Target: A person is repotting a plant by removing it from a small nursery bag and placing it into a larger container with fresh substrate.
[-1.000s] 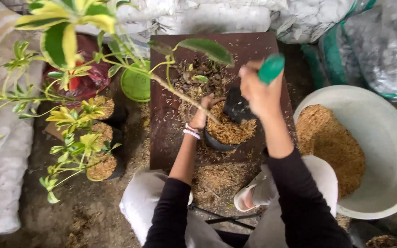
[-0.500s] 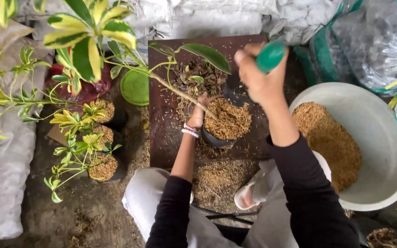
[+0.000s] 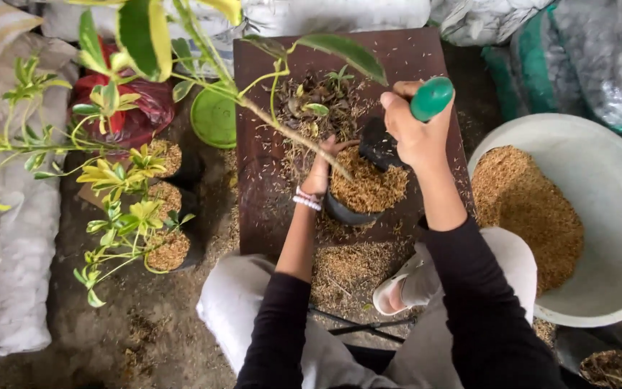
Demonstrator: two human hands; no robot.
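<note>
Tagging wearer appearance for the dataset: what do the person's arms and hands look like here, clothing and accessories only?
Both arms wear long black sleeves, pushed up short of the wrists. The left hand is bare, with a stack of white and pink beaded bracelets at the wrist. The right hand is bare; no gloves, and no rings can be made out.

A single head-worn camera looks almost straight down from close above the person's lap onto the dark board point(image 3: 426, 65). It seems tilted slightly forward, taking in the pale basin point(image 3: 613, 187) at right.
</note>
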